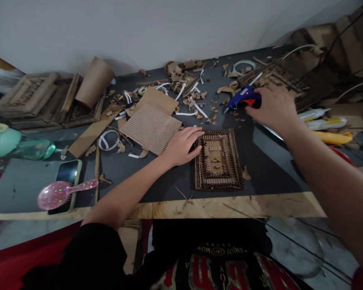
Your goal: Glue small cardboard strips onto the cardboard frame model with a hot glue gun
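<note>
- On the dark tabletop, near its front edge, lies the corrugated cardboard piece, a flat rectangle with ridged rims stepped around a sunken middle.
- The step in hand looks like steadying this piece with one hand while the other handles the glue gun; to do it well, the left hand should press just hard enough to stop sliding, without crushing the ridges.
- The nozzle is best treated as hot (a small red light glows on the gun's body), so the left fingertips should be well clear of it whenever it comes near the cardboard.
- A light squeeze of the orange trigger would probably serve better than a hard one, since narrow ridges could easily flood with glue.
- The piece lies at the left hand's fingertips: they rest on its upper left border, with the thumb lower down at the same side. Those fingers are spread and unclenched; whether any tip hooks beneath the rim, I cannot tell.
- The right hand is wrapped about the gun's handle, thumb below, its fingers well apart from the piece, beyond its upper right corner.
- A ridged cardboard sheet lies under or just beside the left hand, while a loose scrap lies just beside the piece's right edge.
</note>
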Demonstrator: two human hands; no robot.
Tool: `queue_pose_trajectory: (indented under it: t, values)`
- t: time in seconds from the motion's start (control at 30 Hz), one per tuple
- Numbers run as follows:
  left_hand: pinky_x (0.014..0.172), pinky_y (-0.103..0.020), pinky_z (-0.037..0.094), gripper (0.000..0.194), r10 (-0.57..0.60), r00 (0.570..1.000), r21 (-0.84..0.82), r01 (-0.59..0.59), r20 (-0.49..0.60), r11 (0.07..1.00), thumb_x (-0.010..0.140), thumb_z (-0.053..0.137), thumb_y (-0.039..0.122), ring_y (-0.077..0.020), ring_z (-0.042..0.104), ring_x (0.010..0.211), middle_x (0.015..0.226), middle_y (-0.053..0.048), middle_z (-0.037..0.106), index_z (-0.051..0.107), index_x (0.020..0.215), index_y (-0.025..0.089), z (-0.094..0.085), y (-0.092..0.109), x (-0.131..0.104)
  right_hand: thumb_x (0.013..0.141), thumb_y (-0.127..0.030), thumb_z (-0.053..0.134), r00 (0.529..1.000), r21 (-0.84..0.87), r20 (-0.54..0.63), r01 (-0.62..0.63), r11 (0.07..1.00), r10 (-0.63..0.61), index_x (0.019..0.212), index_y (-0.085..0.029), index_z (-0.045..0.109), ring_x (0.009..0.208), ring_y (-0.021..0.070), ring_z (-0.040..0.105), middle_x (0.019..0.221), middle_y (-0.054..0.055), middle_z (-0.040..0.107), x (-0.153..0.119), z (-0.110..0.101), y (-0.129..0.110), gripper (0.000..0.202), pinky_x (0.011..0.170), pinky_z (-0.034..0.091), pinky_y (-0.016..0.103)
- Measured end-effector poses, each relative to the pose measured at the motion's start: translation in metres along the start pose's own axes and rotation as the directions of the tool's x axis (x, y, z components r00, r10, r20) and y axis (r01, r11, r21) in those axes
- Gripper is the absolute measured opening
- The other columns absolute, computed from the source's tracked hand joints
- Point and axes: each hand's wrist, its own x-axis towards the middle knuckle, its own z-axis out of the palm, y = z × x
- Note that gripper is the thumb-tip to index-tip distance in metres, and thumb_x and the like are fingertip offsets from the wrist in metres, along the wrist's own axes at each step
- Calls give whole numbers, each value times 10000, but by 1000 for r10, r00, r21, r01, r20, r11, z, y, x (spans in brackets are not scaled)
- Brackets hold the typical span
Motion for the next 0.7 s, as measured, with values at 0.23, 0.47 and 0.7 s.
queue_pose_trajectory:
  t: [0.23, 0.47, 0.7]
  values:
    - [1139, -475, 511, 433, -17, 1000, 66, 17, 13, 998, 1063, 420, 353, -305, 590, 1385, 1463, -195, 626, 587, 1386, 117, 2, 6, 1, 681, -798, 780, 985, -14, 166, -33, 999, 35, 719, -217, 596, 950, 347, 636, 816, 195, 663, 56, 4, 30, 611, 816, 452, 528]
    - [1042, -456, 540, 441, -86, 996, 151, 89, -26, 984, 1050, 463, 377, -321, 617, 1326, 1429, -175, 660, 617, 1385, 134, 4, 10, -1, 883, -565, 660, 971, 145, -183, -127, 981, 153, 1021, -232, 629, 955, 385, 650, 1023, 219, 692, -12, -40, -15, 362, 816, 468, 545]
    - [1019, -439, 541, 441, -107, 991, 221, 122, -79, 968, 1051, 447, 373, -320, 626, 1272, 1371, -174, 685, 631, 1369, 130, 5, 15, -3, 854, -462, 680, 962, 145, -267, 105, 984, -63, 941, -277, 646, 842, 338, 645, 899, 142, 702, -72, -33, -58, 208, 662, 466, 470]
